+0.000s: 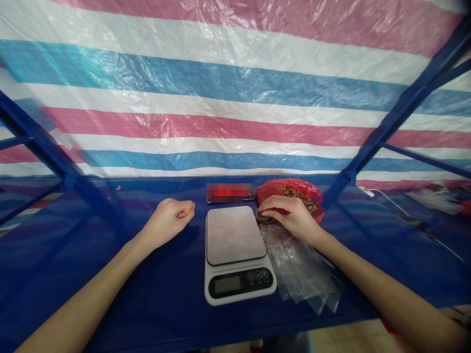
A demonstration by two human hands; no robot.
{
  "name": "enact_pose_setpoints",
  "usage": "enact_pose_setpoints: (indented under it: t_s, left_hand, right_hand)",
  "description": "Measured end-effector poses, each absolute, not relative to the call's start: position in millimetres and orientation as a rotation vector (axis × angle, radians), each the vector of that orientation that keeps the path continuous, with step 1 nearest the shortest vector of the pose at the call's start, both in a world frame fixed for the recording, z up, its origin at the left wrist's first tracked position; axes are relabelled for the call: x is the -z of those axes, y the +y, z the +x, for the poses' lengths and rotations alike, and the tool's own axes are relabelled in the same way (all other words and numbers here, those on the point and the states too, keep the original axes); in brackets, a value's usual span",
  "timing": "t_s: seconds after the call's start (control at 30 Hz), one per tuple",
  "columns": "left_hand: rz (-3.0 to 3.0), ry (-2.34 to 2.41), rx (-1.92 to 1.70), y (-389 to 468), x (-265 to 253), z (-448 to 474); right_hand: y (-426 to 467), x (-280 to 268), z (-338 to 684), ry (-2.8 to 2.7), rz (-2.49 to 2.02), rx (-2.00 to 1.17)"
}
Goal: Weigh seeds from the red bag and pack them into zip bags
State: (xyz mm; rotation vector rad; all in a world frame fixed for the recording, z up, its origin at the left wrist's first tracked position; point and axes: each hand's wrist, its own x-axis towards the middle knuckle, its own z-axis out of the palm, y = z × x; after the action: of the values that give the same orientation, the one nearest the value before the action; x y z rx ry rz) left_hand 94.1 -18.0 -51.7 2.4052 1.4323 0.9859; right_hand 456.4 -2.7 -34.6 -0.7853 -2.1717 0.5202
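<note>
My left hand (170,221) is closed in a loose fist just above the blue table, left of the kitchen scale; nothing shows in its fingers. The white kitchen scale (236,235) lies between my hands with a bare plate and a blank display. Right of it, my right hand (289,215) is bent over the near left edge of a red plastic bag (270,187). Brown, elongated dried pieces (307,202) fill that bag. A small dark thing sits at my right fingertips, too hidden to name. Clear plastic bags (303,272) lie fanned below this hand.
Behind the scale lies a flat phone-like object (230,193), its face blurred red. Blue metal struts (390,120) rise on both sides, and a striped tarp (221,122) hangs behind the blue table (154,304). A white cable (386,201) runs at the right.
</note>
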Motion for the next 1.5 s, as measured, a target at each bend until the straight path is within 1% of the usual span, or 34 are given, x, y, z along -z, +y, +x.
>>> enact_pose_setpoints:
  t_s: [0.83,1.3,1.5]
  left_hand:
    - [2.319,1.519,-0.94,-17.5,53.5,95.6]
    - [2.309,1.54,-0.929,-17.6,52.4,96.7]
    - [2.306,1.552,-0.947,-18.4,51.1,96.6]
  right_hand:
    - [-5.1,36.9,461.1,-2.194,-0.744,-0.562]
    - [-2.3,36.6,456.7,-2.113,-0.695,-0.428]
    - [-0.6,39.8,454.6,-2.128,-0.685,-0.434]
